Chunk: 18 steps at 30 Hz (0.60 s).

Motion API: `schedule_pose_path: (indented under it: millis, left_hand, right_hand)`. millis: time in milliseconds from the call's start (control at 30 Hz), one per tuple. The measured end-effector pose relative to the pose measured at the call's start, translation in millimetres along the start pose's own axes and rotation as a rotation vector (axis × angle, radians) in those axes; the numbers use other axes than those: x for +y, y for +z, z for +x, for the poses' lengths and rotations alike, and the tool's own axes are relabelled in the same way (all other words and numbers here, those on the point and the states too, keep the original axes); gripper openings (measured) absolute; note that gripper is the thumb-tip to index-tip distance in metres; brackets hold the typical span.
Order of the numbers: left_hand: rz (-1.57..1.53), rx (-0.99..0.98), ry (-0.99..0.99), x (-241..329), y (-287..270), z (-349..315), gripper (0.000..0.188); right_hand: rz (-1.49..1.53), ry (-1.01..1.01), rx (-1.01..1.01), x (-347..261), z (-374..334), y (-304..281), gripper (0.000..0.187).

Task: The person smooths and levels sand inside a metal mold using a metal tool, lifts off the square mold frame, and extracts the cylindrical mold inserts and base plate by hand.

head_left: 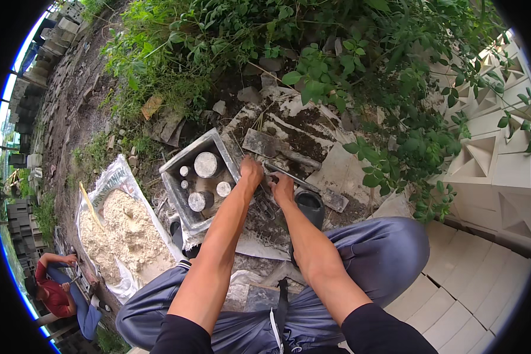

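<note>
My left hand [251,170] is closed, close to the right wall of a grey box-shaped mould [224,154]; what its fingers hold, if anything, is hidden. Just right of it, my right hand [282,187] has curled fingers around something small and dark that I cannot make out. A thin metal bar [304,184] runs from beside my hands toward the right foot. Within the mould stand several round cylinders [206,164] with whitish tops. Beyond my hands lies a mallet-like tool [264,143], its handle [301,159] pointing right.
A pile of pale powder [130,227] lies on an opened white sack [119,171] at left. A small grey block [336,200] is by my dark shoe [310,206]. Pale patterned blocks [475,159] are stacked right. Another person [56,292] sits far left; plants [312,35] grow ahead.
</note>
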<state>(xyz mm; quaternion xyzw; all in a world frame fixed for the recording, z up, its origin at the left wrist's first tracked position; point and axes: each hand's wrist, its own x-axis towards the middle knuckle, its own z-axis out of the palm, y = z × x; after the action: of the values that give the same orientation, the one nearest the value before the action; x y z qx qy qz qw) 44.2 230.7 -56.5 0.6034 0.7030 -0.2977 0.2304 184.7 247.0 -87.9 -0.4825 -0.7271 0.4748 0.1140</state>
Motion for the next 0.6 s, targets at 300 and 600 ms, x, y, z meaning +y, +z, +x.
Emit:
schedule_pose_path:
  millis: [300, 600]
  left_hand:
    - [0.030, 0.113, 0.125, -12.7, 11.2, 12.0, 0.028]
    - [-0.084, 0.103, 0.081, -21.5, 34.0, 27.9, 0.020]
  right_hand:
    - [0.150, 0.040, 0.027, 13.7, 11.2, 16.4, 0.022]
    - [0.114, -0.030, -0.041, 18.5, 11.7, 26.4, 0.012]
